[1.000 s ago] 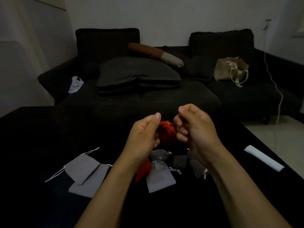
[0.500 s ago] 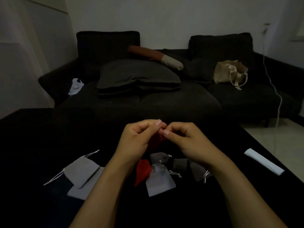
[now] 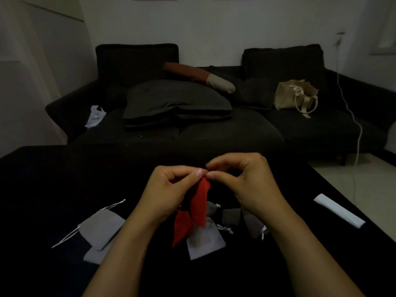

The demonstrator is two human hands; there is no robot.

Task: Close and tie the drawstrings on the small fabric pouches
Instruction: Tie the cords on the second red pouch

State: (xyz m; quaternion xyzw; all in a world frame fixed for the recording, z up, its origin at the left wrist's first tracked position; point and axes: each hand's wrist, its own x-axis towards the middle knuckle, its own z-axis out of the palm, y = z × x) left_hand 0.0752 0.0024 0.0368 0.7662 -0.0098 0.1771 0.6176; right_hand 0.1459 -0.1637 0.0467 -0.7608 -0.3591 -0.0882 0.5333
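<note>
both hands hold a red pouch (image 3: 200, 202) up above the table (image 3: 53, 185), letting it hang so its neck stays gathered; left hand (image 3: 171, 191) and right hand (image 3: 246, 185) fingers curl, pinching at its top, likely knotting the drawstring; grey pouches (image 3: 100, 228) lie below.

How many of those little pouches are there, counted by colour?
Red pouches: 2, one held up, one lying on the table at.
Grey pouches, light to dark: 6.
Total: 8, as far as the dim light shows.
</note>
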